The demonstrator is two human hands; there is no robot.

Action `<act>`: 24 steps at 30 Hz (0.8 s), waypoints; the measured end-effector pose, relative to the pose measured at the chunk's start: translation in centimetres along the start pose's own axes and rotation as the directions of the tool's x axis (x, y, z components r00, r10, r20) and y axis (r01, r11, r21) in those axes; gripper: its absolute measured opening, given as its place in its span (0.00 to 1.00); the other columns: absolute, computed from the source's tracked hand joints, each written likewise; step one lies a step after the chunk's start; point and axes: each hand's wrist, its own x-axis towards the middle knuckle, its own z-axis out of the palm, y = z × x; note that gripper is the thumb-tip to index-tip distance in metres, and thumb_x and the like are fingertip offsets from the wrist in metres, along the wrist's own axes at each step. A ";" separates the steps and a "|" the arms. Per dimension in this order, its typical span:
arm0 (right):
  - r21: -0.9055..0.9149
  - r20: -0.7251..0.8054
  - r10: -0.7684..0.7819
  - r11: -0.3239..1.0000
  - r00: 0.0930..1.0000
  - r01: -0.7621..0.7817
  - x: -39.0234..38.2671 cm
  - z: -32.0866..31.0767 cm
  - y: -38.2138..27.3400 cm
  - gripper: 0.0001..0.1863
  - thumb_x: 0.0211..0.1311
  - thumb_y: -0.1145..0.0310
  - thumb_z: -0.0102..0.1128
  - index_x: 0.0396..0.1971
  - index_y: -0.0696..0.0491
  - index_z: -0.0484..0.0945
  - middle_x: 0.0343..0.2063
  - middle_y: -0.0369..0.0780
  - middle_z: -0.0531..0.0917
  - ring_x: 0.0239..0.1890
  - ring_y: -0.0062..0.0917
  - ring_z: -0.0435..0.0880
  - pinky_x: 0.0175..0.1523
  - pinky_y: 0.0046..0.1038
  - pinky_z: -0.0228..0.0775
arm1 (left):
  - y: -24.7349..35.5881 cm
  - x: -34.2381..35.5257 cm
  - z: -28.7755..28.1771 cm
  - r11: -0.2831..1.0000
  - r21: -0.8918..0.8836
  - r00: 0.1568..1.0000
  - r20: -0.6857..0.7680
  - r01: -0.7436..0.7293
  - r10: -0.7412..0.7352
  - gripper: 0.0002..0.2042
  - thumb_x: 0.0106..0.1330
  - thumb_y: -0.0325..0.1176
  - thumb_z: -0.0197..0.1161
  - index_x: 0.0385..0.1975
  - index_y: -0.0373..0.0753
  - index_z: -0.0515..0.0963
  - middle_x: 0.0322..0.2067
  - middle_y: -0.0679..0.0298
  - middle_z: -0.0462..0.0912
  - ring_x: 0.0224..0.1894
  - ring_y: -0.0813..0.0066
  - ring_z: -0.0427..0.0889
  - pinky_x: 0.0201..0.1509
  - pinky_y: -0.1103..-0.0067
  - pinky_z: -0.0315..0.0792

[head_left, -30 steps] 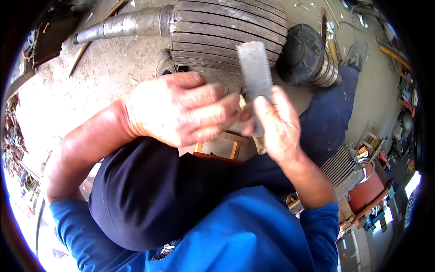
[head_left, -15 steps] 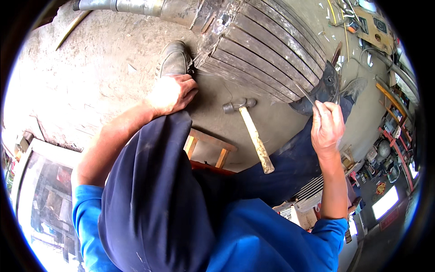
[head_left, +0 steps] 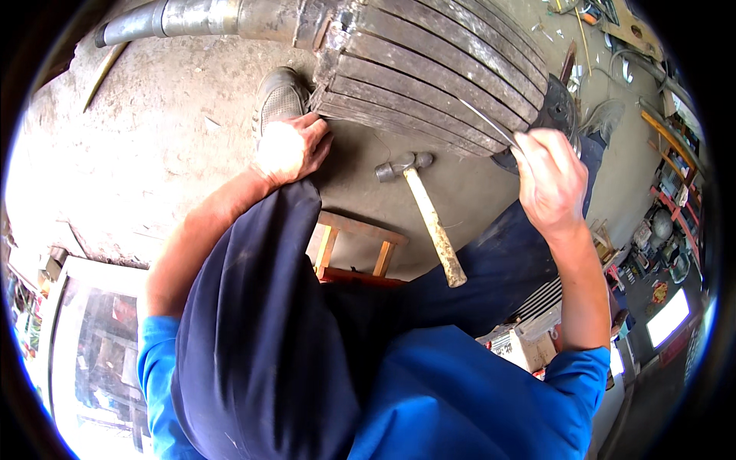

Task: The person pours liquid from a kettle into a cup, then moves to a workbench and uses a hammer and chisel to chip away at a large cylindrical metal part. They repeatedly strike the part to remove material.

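Note:
A large dark drum with long parallel slots, like a motor rotor, lies in front of me. My right hand pinches a thin metal rod, whose far end slants up and left across the slotted face. Whether its tip touches the drum I cannot tell. My left hand rests at my left knee, just in front of my shoe. Its fingers are curled, and anything inside them is hidden. Between my legs is a ball-peen hammer, head on the far side, its worn handle end against my right trouser leg.
A thick metal shaft runs left from the drum. Below the hammer stands a wooden stool. A stick lies on the floor at far left. Cables and cardboard are at upper right, with assorted clutter along the right side.
The rod now reaches farther left over the slots, and my right hand has turned with it. My left hand stays at the knee. The whole view has shifted slightly.

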 end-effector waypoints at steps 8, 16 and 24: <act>-0.009 -0.016 -0.040 0.999 0.999 0.040 2.4 0.4 -1.6 0.09 0.50 0.78 0.63 0.33 0.55 0.81 0.31 0.37 0.79 0.32 0.31 0.83 0.32 0.29 0.78 | 0.1 0.5 -0.2 1.000 0.016 0.999 -0.042 -0.020 0.020 0.04 0.61 0.29 0.67 0.32 0.38 0.79 0.27 0.58 0.80 0.30 0.54 0.82 0.32 0.65 0.76; 0.132 0.043 0.036 0.990 0.998 -0.041 4.9 -2.4 -5.4 0.12 0.51 0.86 0.64 0.37 0.61 0.82 0.35 0.44 0.82 0.34 0.38 0.85 0.39 0.31 0.78 | 0.7 -1.0 -3.8 0.987 0.070 0.984 -0.095 -0.147 0.154 0.06 0.59 0.29 0.69 0.31 0.39 0.78 0.25 0.59 0.79 0.26 0.58 0.82 0.29 0.67 0.76; 0.164 0.017 -0.020 0.986 1.000 0.017 7.4 -3.7 -6.6 0.10 0.55 0.82 0.68 0.38 0.58 0.82 0.32 0.44 0.85 0.32 0.36 0.85 0.37 0.29 0.77 | 5.3 3.0 -14.7 0.982 0.081 0.916 -0.356 -0.168 0.186 0.09 0.63 0.23 0.67 0.42 0.35 0.80 0.29 0.62 0.81 0.28 0.68 0.83 0.34 0.75 0.77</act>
